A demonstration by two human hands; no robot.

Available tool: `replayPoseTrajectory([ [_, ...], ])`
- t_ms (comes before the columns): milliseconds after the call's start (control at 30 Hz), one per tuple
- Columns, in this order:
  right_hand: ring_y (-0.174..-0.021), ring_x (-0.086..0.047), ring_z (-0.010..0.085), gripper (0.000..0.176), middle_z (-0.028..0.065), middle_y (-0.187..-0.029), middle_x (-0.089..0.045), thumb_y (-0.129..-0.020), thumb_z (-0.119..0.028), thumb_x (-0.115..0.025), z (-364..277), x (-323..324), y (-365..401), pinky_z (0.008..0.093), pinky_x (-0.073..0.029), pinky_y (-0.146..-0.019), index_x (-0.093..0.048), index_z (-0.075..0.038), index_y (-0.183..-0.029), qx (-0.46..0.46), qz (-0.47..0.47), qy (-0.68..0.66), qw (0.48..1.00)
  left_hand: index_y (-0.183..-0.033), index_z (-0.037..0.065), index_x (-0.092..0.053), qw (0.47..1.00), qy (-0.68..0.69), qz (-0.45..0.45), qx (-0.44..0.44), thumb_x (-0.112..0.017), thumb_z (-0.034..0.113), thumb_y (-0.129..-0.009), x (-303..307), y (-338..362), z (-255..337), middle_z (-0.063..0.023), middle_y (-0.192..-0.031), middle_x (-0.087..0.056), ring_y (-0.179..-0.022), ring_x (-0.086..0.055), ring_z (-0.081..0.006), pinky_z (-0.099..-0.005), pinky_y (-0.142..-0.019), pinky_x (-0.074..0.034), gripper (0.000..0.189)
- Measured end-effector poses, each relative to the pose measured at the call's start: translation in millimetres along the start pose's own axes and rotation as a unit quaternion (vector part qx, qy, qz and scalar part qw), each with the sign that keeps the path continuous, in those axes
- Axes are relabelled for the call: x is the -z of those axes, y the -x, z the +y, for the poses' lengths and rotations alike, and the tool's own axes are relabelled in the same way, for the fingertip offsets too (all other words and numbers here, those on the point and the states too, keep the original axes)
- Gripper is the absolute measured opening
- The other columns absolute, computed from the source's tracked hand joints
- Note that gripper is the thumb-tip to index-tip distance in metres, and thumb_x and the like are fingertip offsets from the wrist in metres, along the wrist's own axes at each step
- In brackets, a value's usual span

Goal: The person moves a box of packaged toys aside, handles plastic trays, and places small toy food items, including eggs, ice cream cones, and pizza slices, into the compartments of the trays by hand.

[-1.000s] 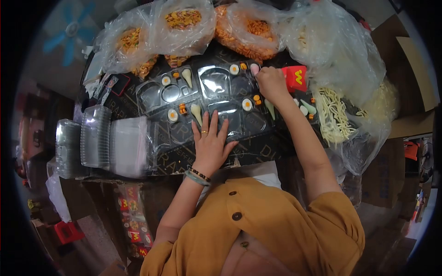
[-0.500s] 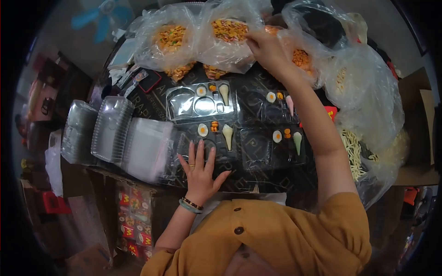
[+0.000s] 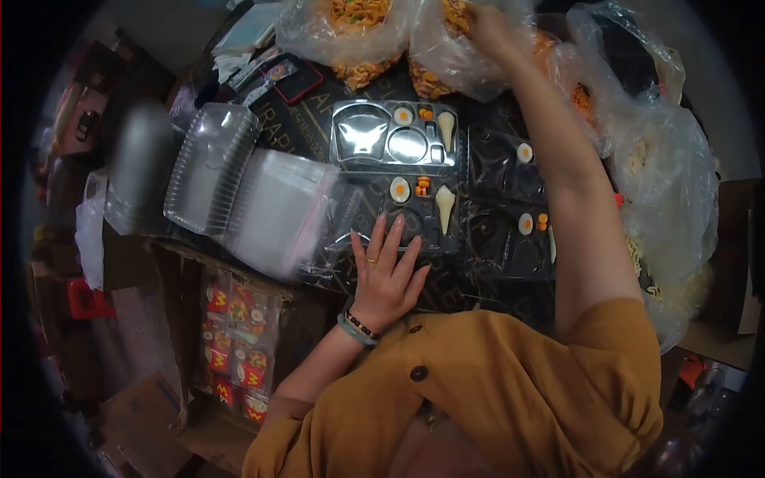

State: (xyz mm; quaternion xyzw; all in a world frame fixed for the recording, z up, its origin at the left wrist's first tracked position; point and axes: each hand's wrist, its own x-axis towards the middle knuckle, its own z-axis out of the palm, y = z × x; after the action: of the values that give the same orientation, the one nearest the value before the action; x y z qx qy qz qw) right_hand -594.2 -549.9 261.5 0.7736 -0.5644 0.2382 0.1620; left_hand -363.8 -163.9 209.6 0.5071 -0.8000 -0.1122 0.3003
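Note:
My left hand [image 3: 388,275] lies with fingers spread on the front part of a clear compartment tray [image 3: 343,227]. This tray holds a small toy fried egg [image 3: 400,190], orange pieces [image 3: 423,186] and a cream-coloured cone [image 3: 445,209]. Behind it, another clear tray [image 3: 339,131] carries a similar egg, orange pieces and cone. My right hand [image 3: 488,33] reaches into a clear plastic bag [image 3: 466,68] of small orange and yellow pieces at the back; its fingertips are hidden. Two more trays at right are partly covered by my right arm, each with an egg [image 3: 524,151] showing.
Stacked clear clamshell boxes [image 3: 211,163] and flat clear bags [image 3: 279,211] lie left of the trays. More plastic bags of small pieces [image 3: 358,16] line the back. A phone [image 3: 296,78] rests back left. A large clear bag [image 3: 673,191] sits at right.
The view has shifted, so the table's things appear further left or right and higher. My right hand has reached deeper into the bag. My left hand stays on the near tray.

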Motion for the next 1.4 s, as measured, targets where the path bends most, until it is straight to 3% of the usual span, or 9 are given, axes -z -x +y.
replayPoseTrajectory([
  [200,-0.076,-0.059,0.0134,0.022,0.0069,-0.094,-0.065,-0.083,-0.012,-0.059,-36,93,41,0.0249,-0.046,-0.065,-0.062,-0.006,-0.103,-0.123,-0.046,-0.415,0.901,-0.113,-0.001,-0.054,0.965,0.213,0.150,0.005,-0.060,0.001,-0.079,20,-29,4,-0.0175,-0.119,-0.052,-0.108,-0.053,-0.0319,-0.0348,-0.089,-0.044,0.035],
  [400,-0.070,-0.050,0.0021,0.028,-0.0007,-0.092,-0.062,-0.086,-0.016,-0.060,-126,150,161,0.0162,-0.042,-0.062,-0.057,-0.005,-0.111,-0.175,-0.280,-0.682,0.652,-0.115,-0.001,-0.054,0.678,0.691,0.116,0.222,-0.051,0.006,-0.090,11,-92,3,-0.0086,-0.109,-0.059,-0.093,-0.058,-0.0109,-0.0222,-0.078,-0.047,0.026],
  [700,-0.064,-0.048,0.0025,0.028,0.0001,-0.079,-0.059,-0.086,-0.018,-0.060,-144,159,214,0.0147,-0.037,-0.053,-0.054,-0.002,-0.109,-0.228,-0.260,-0.705,0.619,-0.097,-0.002,-0.061,0.667,0.699,0.037,0.257,-0.060,0.007,-0.084,5,-96,-20,-0.0098,-0.092,-0.064,-0.079,-0.061,-0.0126,-0.0225,-0.069,-0.051,0.016],
  [733,-0.061,-0.046,0.0028,0.028,0.0003,-0.077,-0.057,-0.088,-0.020,-0.058,-140,158,219,0.0138,-0.036,-0.051,-0.053,-0.002,-0.108,-0.293,-0.251,-0.751,0.535,-0.095,-0.002,-0.062,0.626,0.729,0.030,0.276,-0.061,0.006,-0.084,6,-101,-24,-0.0099,-0.091,-0.064,-0.077,-0.061,-0.0126,-0.0225,-0.068,-0.051,0.015],
  [800,-0.058,-0.045,0.0031,0.027,0.0004,-0.075,-0.054,-0.089,-0.022,-0.056,-132,153,230,0.0130,-0.035,-0.049,-0.052,-0.002,-0.108,-0.351,-0.238,-0.790,0.442,-0.095,-0.002,-0.062,0.659,0.699,0.012,0.278,-0.061,0.006,-0.083,4,-118,-34,-0.0095,-0.089,-0.065,-0.077,-0.061,-0.0124,-0.0223,-0.069,-0.051,0.015],
  [867,-0.051,-0.040,0.0038,0.027,0.0009,-0.072,-0.049,-0.092,-0.027,-0.050,-120,148,244,0.0131,-0.032,-0.044,-0.052,-0.002,-0.105,-0.418,-0.217,-0.860,0.195,-0.095,-0.002,-0.062,0.691,0.667,-0.007,0.280,-0.062,0.006,-0.083,2,-135,-41,-0.0091,-0.088,-0.065,-0.077,-0.061,-0.0122,-0.0220,-0.069,-0.051,0.015],
  [967,-0.050,-0.038,0.0032,0.031,0.0013,-0.074,-0.048,-0.093,-0.031,-0.048,-104,151,265,0.0137,-0.029,-0.040,-0.051,-0.002,-0.104,-0.384,-0.203,-0.893,0.119,-0.104,-0.004,-0.059,0.834,0.503,-0.048,0.222,-0.060,0.005,-0.083,-7,-162,-53,-0.0100,-0.096,-0.064,-0.087,-0.061,-0.0154,-0.0252,-0.080,-0.048,0.023],
  [1167,-0.047,-0.035,0.0030,0.031,0.0014,-0.073,-0.049,-0.093,-0.032,-0.045,-86,174,291,0.0145,-0.025,-0.039,-0.052,-0.003,-0.103,-0.389,-0.165,-0.894,0.150,-0.097,-0.002,-0.063,0.975,0.181,-0.101,0.083,-0.062,0.002,-0.077,-30,-199,-67,-0.0103,-0.092,-0.065,-0.086,-0.062,-0.0154,-0.0288,-0.076,-0.048,0.021],
  [1400,-0.046,-0.034,0.0028,0.030,0.0014,-0.070,-0.050,-0.093,-0.030,-0.047,-72,182,309,0.0147,-0.025,-0.040,-0.052,-0.003,-0.103,-0.399,-0.141,-0.887,0.183,-0.084,0.001,-0.066,0.993,0.057,-0.087,0.053,-0.064,0.006,-0.073,-40,-197,-63,-0.0143,-0.086,-0.065,-0.077,-0.064,-0.0234,-0.0311,-0.071,-0.049,0.013],
])
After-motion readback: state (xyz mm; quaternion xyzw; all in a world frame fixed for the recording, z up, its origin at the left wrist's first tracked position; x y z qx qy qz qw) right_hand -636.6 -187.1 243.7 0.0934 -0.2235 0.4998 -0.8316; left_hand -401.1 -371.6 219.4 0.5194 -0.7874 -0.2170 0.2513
